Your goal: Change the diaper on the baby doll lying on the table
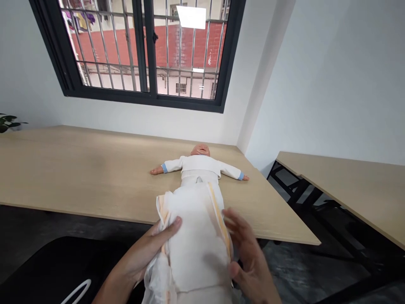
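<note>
At the far left, a leafy plant (11, 122) edges into view beside the pale worktop (95, 169). Below it a black chair-like shape (60, 261) fills the corner, a white loop (77, 291) lying across it.

Next comes the left hand (155, 245), which grips the left edge of a white diaper (199, 236), thumb on the near face and the other fingers tucked behind. The diaper, with orange bands along its sides, is opened out, so the unfolding looks largely done, though the left side is bunched and crumpled. It is in front of a doll (200, 164) that lies face up on the worktop, arms spread, in a white top with blue cuffs. The diaper hides the doll's legs; whether the two touch, I cannot tell. No wrapping or fastening around the doll shows, so that part seems undone.

To the right, the blurred right hand (251, 253) has its fingers spread apart at the diaper's right edge; contact is unclear. Farthest right stands a second table (348, 181).
</note>
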`<state>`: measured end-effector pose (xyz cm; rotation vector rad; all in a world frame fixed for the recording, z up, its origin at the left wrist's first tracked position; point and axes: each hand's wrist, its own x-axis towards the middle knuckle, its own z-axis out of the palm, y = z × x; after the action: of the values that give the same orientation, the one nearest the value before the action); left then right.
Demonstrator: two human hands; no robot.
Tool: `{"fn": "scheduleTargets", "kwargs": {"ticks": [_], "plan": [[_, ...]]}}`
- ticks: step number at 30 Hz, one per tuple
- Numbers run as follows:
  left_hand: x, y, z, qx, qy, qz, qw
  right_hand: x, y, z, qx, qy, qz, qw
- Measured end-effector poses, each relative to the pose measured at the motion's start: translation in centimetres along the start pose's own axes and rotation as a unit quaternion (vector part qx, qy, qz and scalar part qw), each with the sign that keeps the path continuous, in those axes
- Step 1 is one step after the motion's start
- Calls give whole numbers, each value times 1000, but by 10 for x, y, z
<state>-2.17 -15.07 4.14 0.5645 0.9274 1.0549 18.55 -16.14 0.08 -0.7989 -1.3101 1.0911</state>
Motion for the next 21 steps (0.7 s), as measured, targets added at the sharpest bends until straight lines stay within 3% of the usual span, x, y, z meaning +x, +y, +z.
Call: {"fn": "scheduleTargets", "kwargs": {"ticks": [2, 4, 9, 12, 15, 18, 21], "plan": [[5, 5, 5, 6, -36, 10, 999, -4, 2, 10, 29, -28, 112, 993], [10, 8, 6, 21, -65, 32, 997, -9, 3, 15, 29, 4, 188, 982], [20, 12, -15, 133, -80, 105, 982, 6, -1, -8, 58, 136, 257, 955], [22, 8, -33, 233, -39, 100, 966, 24, 0, -33, 110, 214, 276, 930], [25, -3, -43, 291, -15, 48, 955, 34, 11, -48, 149, 237, 280, 918], [33, -19, -46, 270, -48, -10, 962, 36, 25, -49, 168, 201, 293, 920], [47, -36, -44, 162, -121, -51, 978, 36, 29, -40, 125, 163, 267, 942]]}}
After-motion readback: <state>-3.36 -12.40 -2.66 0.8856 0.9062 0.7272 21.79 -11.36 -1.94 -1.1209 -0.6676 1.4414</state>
